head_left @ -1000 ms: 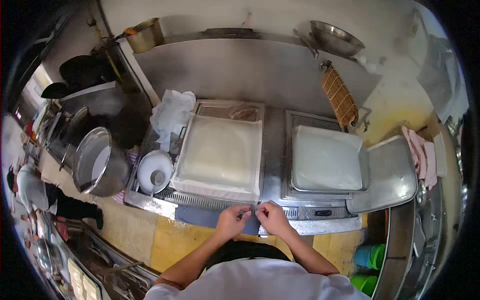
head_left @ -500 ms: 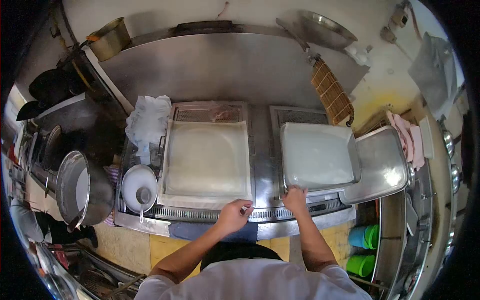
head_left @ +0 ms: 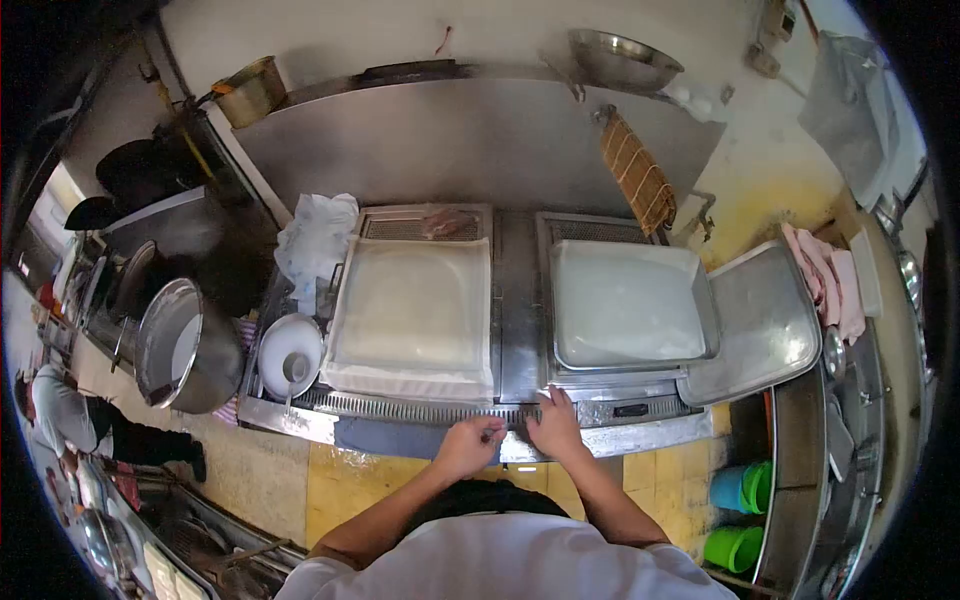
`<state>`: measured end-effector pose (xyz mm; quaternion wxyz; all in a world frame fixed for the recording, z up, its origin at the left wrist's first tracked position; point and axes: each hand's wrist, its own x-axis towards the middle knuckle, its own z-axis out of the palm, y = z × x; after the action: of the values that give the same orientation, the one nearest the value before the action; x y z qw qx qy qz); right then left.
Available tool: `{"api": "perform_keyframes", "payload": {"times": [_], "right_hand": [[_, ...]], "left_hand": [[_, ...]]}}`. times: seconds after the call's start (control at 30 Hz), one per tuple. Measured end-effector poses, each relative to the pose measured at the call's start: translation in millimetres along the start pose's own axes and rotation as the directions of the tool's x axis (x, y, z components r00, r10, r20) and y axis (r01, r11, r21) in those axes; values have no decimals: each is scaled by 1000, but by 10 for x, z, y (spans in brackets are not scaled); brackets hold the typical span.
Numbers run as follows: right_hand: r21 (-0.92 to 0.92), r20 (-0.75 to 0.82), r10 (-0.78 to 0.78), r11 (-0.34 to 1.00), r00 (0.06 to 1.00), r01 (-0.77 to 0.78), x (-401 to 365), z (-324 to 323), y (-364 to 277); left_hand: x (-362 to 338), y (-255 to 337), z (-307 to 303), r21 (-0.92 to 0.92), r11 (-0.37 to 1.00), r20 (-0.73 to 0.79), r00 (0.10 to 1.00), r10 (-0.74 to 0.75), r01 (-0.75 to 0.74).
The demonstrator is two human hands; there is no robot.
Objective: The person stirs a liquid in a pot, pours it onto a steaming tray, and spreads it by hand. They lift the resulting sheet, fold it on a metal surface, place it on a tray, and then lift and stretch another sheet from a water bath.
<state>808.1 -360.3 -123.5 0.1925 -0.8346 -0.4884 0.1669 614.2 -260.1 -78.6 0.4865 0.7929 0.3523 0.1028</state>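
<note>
My left hand (head_left: 468, 446) is closed, its fingers curled in a loose pinch by the counter's front edge; anything small inside cannot be made out. To its right, my right hand (head_left: 556, 428) hovers over the front grille with bent fingers spread apart, a whitish speck near one fingertip. Beyond my left hand lies a square, cloth-lined frame (head_left: 408, 305) with a smooth, pale, wet-looking layer. A metal tray (head_left: 708, 318) holding a whitish sheet or liquid stands beyond my right hand. Neither hand touches the frame or the tray.
A bowl of white liquid (head_left: 278, 372) with a ladle (head_left: 296, 367) sits left of the frame, near a large pot (head_left: 218, 365). A flat metal tray (head_left: 762, 335) leans at right. A bamboo mat (head_left: 637, 172) hangs behind. Another person (head_left: 75, 420) is at far left.
My right hand has left the metal tray's front corner and come left and nearer to my left hand. The left hand stays curled. The whole view has shifted slightly.
</note>
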Motion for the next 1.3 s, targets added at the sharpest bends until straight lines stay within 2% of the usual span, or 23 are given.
{"api": "perform_keyframes", "payload": {"times": [0.03,0.17,0.37,0.43,0.63,0.77,0.83,0.97,1.07,1.13,1.23,1.27,1.3], "right_hand": [[15,16,-27,1000,999,27,-75,12,7],[-7,108,-127,992,986,128,-319,65,25],[48,119,-242,970,963,238,-518,222,93],[49,138,-261,965,955,257,-547,169,52],[145,105,-247,962,963,231,-483,29,5],[86,36,-250,965,968,246,-362,127,38],[109,16,-221,970,975,218,-262,117,-13],[175,-52,-181,967,982,188,86,89,-100],[232,-91,-137,960,986,155,504,-31,-168],[203,-142,-111,969,984,139,852,-147,-255],[262,-154,10,964,988,31,1530,-269,-411],[287,-213,28,957,977,35,1798,-192,-394],[309,-271,46,950,962,41,2078,-118,-388]], "left_hand": [[-71,102,-5,14,999,16,999,-45,45],[-275,-73,234,-21,1000,-56,998,-18,17],[-494,-124,297,-14,997,-90,992,-83,82],[-519,-89,281,33,991,-87,988,-129,132],[-472,-156,241,-6,995,-99,990,-98,98],[-366,-132,128,-11,991,-98,986,-135,135],[-308,-89,-11,-16,982,-95,978,-187,187],[-84,-469,-320,8,993,-208,971,-114,118],[175,-461,-901,46,987,-290,948,-133,152],[378,-681,-1293,12,986,-351,924,-154,169],[854,-1324,-1868,-25,994,-489,867,-101,102],[997,-1382,-2122,39,987,-509,853,-116,158],[1207,-1586,-2320,21,988,-551,827,-114,151]]}}
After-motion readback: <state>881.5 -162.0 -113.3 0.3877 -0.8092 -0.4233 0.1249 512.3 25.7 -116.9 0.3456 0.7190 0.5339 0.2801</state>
